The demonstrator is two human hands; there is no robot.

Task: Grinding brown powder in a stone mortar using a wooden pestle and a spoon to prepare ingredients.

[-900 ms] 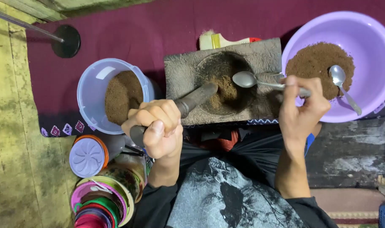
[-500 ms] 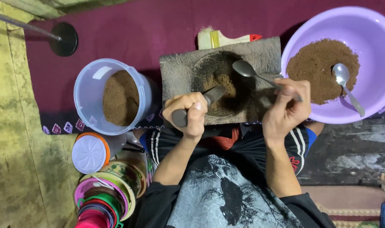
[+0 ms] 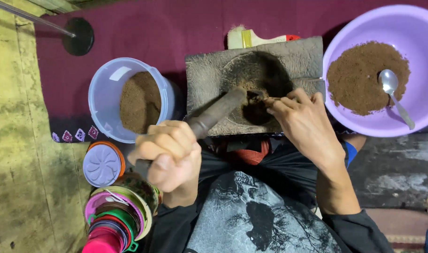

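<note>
My left hand (image 3: pixel 169 157) grips the near end of a dark cylindrical pestle (image 3: pixel 216 112). The pestle slants up to the round hollow of a grey stone grinding slab (image 3: pixel 298 56) in front of my lap. My right hand (image 3: pixel 307 126) reaches from the right with its fingers pinched at the hollow, over a small heap of brown powder (image 3: pixel 254 110). The spoon it holds is almost hidden under the fingers. A second metal spoon (image 3: pixel 394 91) lies in the brown powder inside a purple basin (image 3: pixel 425 18) at the right.
A pale blue bucket (image 3: pixel 106 93) holding brown powder stands left of the slab. A brush (image 3: pixel 251 37) lies behind the slab. A lilac lid (image 3: pixel 101 164) and a stack of coloured lids (image 3: pixel 115 220) sit near my left knee. A black disc with a rod (image 3: pixel 78 35) is far left.
My right hand has turned the spoon down into the hollow, so its bowl no longer shows. My left hand has drawn back toward me along the pestle.
</note>
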